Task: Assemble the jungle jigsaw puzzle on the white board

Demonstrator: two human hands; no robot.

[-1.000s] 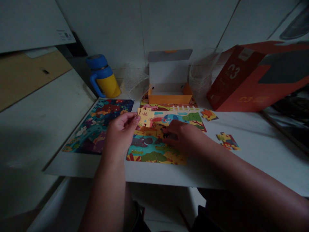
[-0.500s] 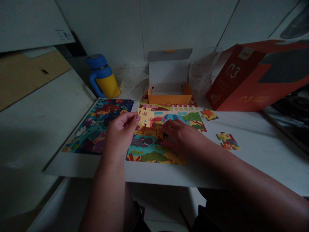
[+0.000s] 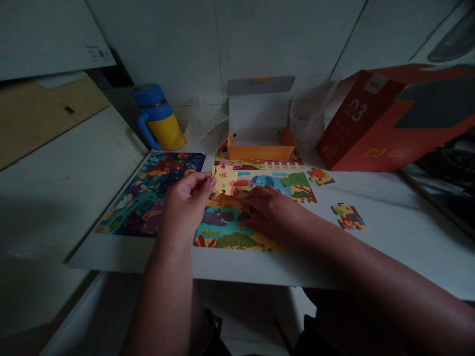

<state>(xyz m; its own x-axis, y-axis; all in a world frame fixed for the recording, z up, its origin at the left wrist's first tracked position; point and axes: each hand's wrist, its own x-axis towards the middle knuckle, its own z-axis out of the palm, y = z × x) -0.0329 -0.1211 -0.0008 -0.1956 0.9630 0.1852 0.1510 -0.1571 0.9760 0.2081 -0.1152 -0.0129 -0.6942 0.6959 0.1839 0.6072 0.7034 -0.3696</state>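
White worktop (image 3: 389, 237) holds an animal puzzle (image 3: 230, 240) in the middle. At 12 o'clock sits a small orange box (image 3: 260, 151), lid up; I cannot tell what is inside. At 2 o'clock, a big red box (image 3: 356, 143) says "03". The left hand (image 3: 183, 210) fingers curl at the puzzle's edge; grip unclear. The right hand (image 3: 276, 212) fingers lie flat on it.

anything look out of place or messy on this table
Nothing spilled or damaged. One stray piece lies by the red box and a second piece nearer the front, both apart from the assembled puzzle on the white table. The red box looks tilted; crumpled clear bags flank the open orange box.
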